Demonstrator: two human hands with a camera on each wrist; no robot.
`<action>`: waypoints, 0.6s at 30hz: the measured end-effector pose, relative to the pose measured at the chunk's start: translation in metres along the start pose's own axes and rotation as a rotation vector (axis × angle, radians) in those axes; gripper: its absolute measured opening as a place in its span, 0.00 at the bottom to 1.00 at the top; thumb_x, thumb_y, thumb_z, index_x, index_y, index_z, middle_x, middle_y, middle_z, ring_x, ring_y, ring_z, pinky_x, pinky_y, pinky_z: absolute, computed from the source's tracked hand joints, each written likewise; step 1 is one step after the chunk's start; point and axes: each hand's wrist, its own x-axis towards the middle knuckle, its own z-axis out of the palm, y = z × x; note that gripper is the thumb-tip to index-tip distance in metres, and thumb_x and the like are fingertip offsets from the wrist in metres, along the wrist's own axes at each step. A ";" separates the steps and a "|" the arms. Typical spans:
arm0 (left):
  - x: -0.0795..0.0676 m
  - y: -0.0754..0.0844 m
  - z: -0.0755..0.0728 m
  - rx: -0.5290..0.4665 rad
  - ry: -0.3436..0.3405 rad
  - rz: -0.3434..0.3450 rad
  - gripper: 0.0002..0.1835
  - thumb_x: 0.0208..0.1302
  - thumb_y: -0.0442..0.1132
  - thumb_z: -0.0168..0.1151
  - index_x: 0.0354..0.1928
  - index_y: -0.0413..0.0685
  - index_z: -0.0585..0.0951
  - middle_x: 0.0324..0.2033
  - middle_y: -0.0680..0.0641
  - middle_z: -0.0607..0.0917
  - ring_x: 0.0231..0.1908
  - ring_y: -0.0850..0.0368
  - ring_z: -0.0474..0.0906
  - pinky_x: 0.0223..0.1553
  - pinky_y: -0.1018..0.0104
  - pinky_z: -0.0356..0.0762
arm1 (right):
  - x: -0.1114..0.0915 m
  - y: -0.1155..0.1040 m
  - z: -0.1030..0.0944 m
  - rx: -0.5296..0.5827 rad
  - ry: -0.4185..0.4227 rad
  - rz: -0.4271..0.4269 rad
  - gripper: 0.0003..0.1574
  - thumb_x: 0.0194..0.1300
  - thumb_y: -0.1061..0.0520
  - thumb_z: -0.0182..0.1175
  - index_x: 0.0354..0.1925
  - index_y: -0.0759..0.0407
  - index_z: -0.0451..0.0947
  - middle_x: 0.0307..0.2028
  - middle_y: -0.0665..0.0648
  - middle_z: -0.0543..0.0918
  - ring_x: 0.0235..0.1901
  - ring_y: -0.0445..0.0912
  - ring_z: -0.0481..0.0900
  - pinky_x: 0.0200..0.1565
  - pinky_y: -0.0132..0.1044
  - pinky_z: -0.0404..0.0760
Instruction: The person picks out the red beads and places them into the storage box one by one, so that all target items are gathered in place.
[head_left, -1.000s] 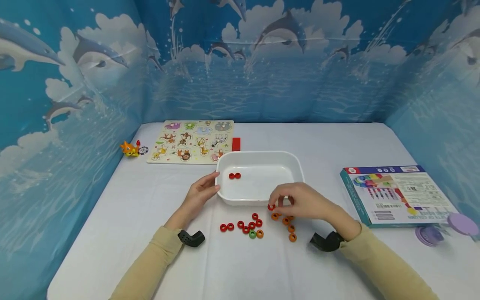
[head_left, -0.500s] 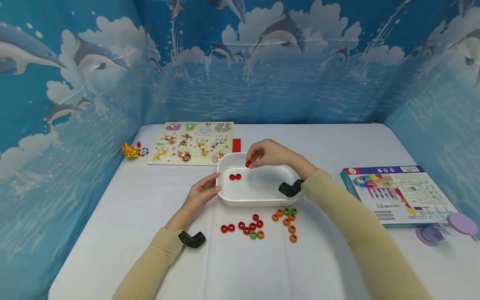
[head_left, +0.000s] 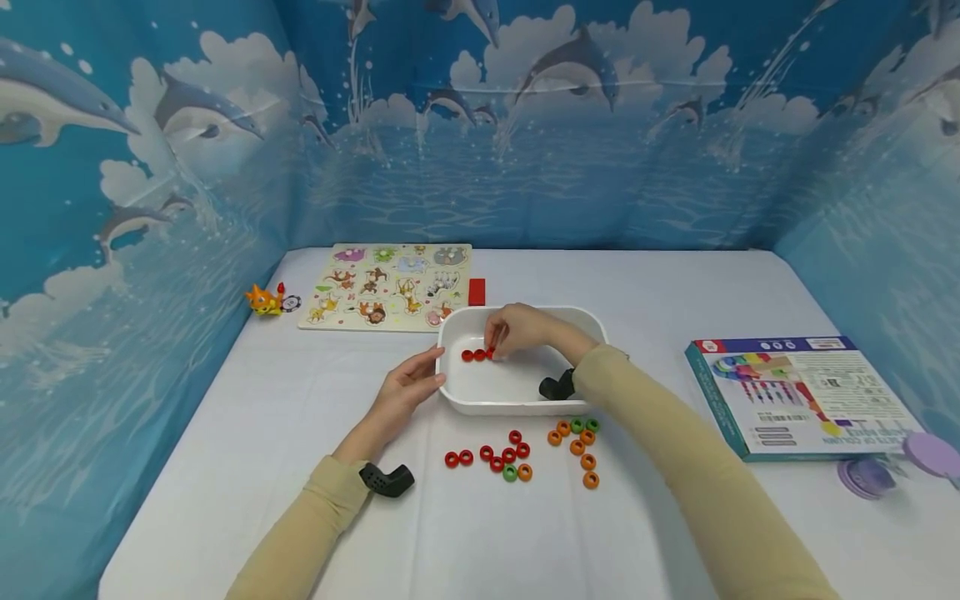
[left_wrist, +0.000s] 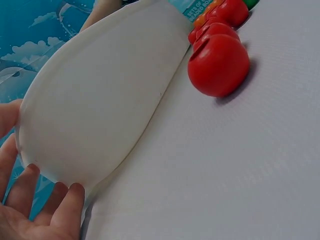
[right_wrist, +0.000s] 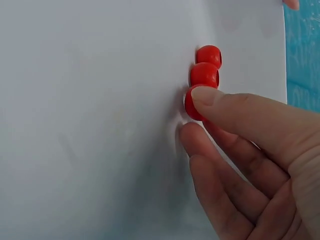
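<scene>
My left hand [head_left: 405, 390] holds the left end of a white tray [head_left: 517, 408], thumb at the rim and fingers against the outer wall [left_wrist: 100, 100]. Inside the tray, my right hand [head_left: 517, 327] pinches a red bead [right_wrist: 192, 104] between thumb and fingers. That bead is at the near end of a short row, beside two other red beads [right_wrist: 205, 74] on the tray floor. In front of the tray, a group of loose red beads [head_left: 486, 452] lies on the white cloth, with a green bead [head_left: 510, 472] and an orange bead [head_left: 525, 472] among them.
More orange beads [head_left: 588, 462] and two green beads [head_left: 577, 425] lie right of the red ones. Behind the tray are an animal puzzle board [head_left: 390, 287] and a red block [head_left: 477, 292]. An orange toy figure [head_left: 264, 300] stands left; a toy box [head_left: 806, 392] and purple lidded container [head_left: 866, 477] lie right.
My right hand has carried a red bead from the cloth in front of the tray, over its far side, then down beside the two beads inside. The left hand stays at the tray's end.
</scene>
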 end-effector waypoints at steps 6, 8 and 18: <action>0.000 -0.001 0.001 0.004 0.007 -0.004 0.29 0.52 0.47 0.65 0.57 0.53 0.71 0.62 0.58 0.63 0.62 0.59 0.57 0.54 0.70 0.67 | -0.006 -0.007 -0.003 -0.023 0.007 0.025 0.13 0.47 0.59 0.68 0.34 0.55 0.78 0.33 0.49 0.79 0.33 0.45 0.75 0.36 0.32 0.78; 0.000 -0.001 0.001 0.000 0.004 -0.002 0.29 0.52 0.47 0.65 0.57 0.53 0.71 0.62 0.58 0.63 0.62 0.59 0.56 0.55 0.69 0.66 | -0.012 -0.011 -0.009 -0.028 0.022 0.008 0.14 0.47 0.58 0.69 0.36 0.55 0.78 0.34 0.49 0.79 0.34 0.45 0.75 0.37 0.32 0.78; 0.000 0.002 0.001 0.003 0.008 0.011 0.27 0.54 0.42 0.64 0.58 0.52 0.71 0.62 0.56 0.63 0.62 0.58 0.57 0.54 0.70 0.66 | -0.092 -0.049 -0.017 0.131 0.120 -0.247 0.20 0.51 0.52 0.67 0.42 0.57 0.76 0.40 0.55 0.79 0.36 0.41 0.78 0.38 0.35 0.80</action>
